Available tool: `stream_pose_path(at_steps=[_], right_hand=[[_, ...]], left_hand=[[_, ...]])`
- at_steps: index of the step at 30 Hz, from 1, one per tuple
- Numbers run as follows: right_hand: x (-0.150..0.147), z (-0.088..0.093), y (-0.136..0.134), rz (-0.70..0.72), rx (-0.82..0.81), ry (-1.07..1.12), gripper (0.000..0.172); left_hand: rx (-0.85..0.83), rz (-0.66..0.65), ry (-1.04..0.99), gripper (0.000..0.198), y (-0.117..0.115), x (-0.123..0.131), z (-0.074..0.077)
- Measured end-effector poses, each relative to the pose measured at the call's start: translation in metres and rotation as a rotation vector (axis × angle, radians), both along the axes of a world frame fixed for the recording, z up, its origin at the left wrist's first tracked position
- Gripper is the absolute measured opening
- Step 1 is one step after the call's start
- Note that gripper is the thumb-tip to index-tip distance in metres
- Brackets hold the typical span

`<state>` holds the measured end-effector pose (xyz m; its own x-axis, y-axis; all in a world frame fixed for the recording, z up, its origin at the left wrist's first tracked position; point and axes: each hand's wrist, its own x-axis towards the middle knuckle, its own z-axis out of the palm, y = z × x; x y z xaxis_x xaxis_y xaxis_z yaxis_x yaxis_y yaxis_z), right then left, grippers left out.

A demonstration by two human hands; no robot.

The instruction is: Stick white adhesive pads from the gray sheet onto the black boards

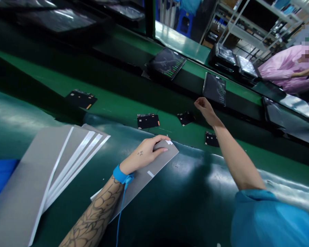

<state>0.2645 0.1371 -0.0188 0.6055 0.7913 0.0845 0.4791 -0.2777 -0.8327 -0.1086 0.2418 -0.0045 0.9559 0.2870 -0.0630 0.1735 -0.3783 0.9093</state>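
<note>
My left hand (144,152), with a blue wrist strap (121,174) and its cord, grips the far end of a grey flat panel (136,185). Its thumb and index finger lie by white stickers near the panel's corner. My right hand (204,105) is raised over the green belt, its fingers curled together; whatever they hold, if anything, is hidden. Nearest to it is a small black circuit board (186,118). Another board (211,138) shows partly behind my right forearm. Two more boards, one in the middle (148,120) and one farther left (81,98), lie on the belt.
A fan of grey panels (28,164) with white edges rests at the left, beside a blue object (1,176). Dark screen units (167,63) stand along the far line. Across it, a person in a pink sleeve (279,68) is at the right. Metal shelving (247,31) stands behind.
</note>
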Motion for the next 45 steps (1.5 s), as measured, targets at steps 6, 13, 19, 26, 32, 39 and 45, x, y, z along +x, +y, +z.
stream_pose_path(at_steps=[6,13,19,26,32,39,45], right_hand=[[-0.128,0.009,-0.103,0.056,0.155,0.108,0.025],[-0.182,-0.002,-0.152,0.132,0.18,0.058,0.017],[-0.18,-0.009,-0.156,0.131,0.227,-0.038,0.029],[-0.177,-0.01,-0.155,0.161,0.183,-0.066,0.019],[-0.17,0.001,-0.155,0.267,0.09,-0.011,0.012],[-0.175,-0.002,-0.156,0.266,0.155,-0.113,0.015],[-0.175,-0.001,-0.158,0.241,0.175,-0.085,0.013]], left_hand=[[-0.051,-0.065,-0.032,0.033,-0.025,0.026,0.003],[-0.091,-0.13,-0.017,0.03,-0.055,0.049,0.004],[-0.038,-0.121,-0.014,0.029,-0.064,0.052,0.004],[0.041,-0.138,-0.015,0.031,-0.067,0.051,0.002],[0.078,-0.167,-0.051,0.032,-0.07,0.049,-0.002],[0.13,-0.145,-0.099,0.035,-0.073,0.043,-0.006],[0.099,-0.135,-0.146,0.034,-0.073,0.043,-0.001]])
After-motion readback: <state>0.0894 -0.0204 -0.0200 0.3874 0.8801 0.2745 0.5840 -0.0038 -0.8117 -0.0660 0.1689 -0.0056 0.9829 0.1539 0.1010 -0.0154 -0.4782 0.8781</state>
